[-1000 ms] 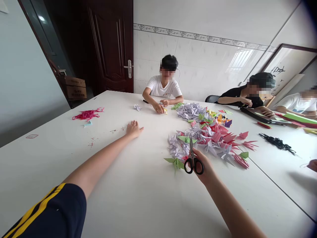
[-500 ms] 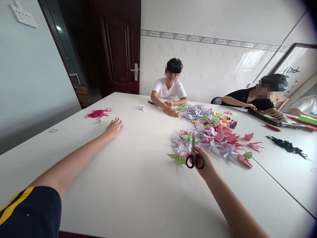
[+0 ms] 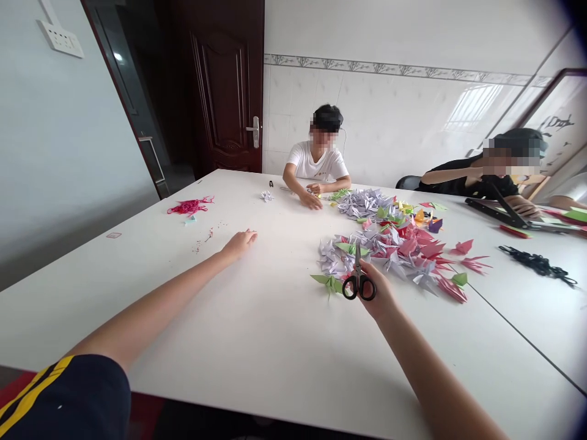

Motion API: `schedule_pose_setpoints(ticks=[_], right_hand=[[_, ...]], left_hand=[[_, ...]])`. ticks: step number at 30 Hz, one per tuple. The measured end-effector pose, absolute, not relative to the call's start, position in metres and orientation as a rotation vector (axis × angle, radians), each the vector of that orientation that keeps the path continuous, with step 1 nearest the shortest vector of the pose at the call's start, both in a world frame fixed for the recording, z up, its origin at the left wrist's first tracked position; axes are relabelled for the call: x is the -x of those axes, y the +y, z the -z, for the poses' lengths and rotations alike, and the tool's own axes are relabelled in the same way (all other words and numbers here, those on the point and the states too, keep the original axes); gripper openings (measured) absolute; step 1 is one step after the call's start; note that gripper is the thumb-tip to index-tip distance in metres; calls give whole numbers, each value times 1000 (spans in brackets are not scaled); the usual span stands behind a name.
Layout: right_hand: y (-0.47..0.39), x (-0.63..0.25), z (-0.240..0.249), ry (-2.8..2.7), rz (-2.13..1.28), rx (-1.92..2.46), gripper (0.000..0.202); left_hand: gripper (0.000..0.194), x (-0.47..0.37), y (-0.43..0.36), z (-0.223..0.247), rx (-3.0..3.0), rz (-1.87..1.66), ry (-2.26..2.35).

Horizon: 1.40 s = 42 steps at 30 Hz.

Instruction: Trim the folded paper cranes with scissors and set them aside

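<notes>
Across white table (image 3: 257, 342), gripped scissors (image 3: 358, 269) in curled right hand (image 3: 378, 289) beside folded paper birds (image 3: 406, 243); held left hand (image 3: 240, 244) empty, loosely open, near red specks (image 3: 210, 233). Seemed at a sweeping-up step; likely called next for flattening left hand over specks.

A socket panel (image 3: 60, 38) is hanging on the left wall (image 3: 68, 122); a panelled door (image 3: 224, 91) is adjoining a bamboo-patterned tile border (image 3: 353, 65); framed calligraphy (image 3: 557, 122) is showing at right.

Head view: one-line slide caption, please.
Right hand holding scissors by a pile of paper birds, left hand outstretched over a white table.
</notes>
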State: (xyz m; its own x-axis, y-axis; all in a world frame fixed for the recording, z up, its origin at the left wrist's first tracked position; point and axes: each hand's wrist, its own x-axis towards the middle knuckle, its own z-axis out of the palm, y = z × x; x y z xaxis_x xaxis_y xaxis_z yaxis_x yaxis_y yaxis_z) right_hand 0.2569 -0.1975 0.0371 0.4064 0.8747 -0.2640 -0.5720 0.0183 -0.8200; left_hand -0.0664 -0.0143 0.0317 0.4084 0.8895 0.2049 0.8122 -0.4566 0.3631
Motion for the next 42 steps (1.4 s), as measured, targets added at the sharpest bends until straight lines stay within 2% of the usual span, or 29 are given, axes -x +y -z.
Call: schedule_pose_setpoints(ticks=[5, 8, 17, 21, 24, 29, 35, 38, 42], right_hand=[[-198, -255, -41, -291, -1230, 1021, 22], [-197, -256, -38, -279, -1274, 1004, 20], [-194, -254, -32, -282, -1284, 993, 17], [-195, -255, -32, -273, -1305, 1009, 18], [-196, -255, -32, -275, -1299, 1036, 16], [-195, -250, -30, -260, -1237, 1151, 12], [-194, -250, -26, -279, -1200, 1159, 11], [-193, -253, -24, -308, -1177, 1174, 13], [-193, -254, -21, -313, -1106, 1228, 14]], left_hand=[[86, 67, -62, -12, -2575, -131, 1261], [95, 88, -60, -4, -2617, -82, 1322], [90, 169, -2, -4, -2480, -279, 1712], [89, 183, 10, -6, -2485, -296, 1701], [80, 185, 17, -10, -2557, -400, 1612], [71, 125, -5, -17, -2537, -616, 1471], [70, 0, -66, -14, -2572, -201, 909], [68, -41, -77, -7, -2660, -133, 724], [72, -69, -68, 5, -2745, -135, 721]])
